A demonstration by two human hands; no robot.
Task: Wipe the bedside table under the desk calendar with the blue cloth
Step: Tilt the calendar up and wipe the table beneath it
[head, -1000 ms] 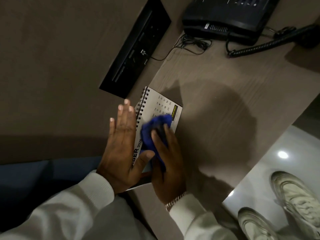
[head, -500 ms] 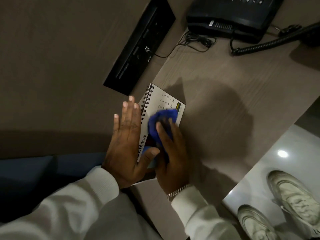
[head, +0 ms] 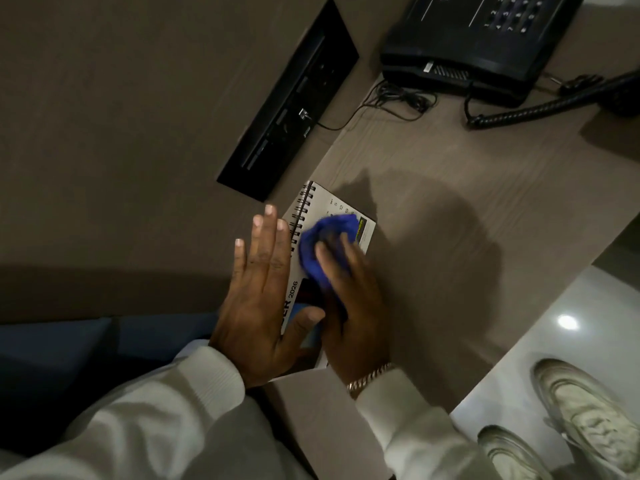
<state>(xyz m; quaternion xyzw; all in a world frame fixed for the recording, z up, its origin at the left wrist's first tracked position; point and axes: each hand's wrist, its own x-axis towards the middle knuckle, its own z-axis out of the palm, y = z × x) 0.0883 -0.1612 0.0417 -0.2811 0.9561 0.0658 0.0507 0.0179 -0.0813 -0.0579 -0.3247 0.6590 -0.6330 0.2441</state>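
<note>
A spiral-bound desk calendar (head: 320, 206) stands on the wood-grain bedside table (head: 450, 209) close to the wall. My left hand (head: 258, 299) lies flat with fingers spread against the calendar's left side, its thumb on the front page. My right hand (head: 349, 299) presses a bunched blue cloth (head: 323, 242) onto the calendar's front page. The cloth covers much of the page, and my hands hide the calendar's lower part.
A black telephone (head: 478, 39) with a coiled cord (head: 540, 109) sits at the table's far end. A black socket panel (head: 294, 98) is set in the wall on the left. At the right, white shoes (head: 581, 410) stand on a glossy floor beyond the table's edge.
My right hand has slid the blue cloth a little up the calendar page. My left hand has stayed flat against the calendar's side.
</note>
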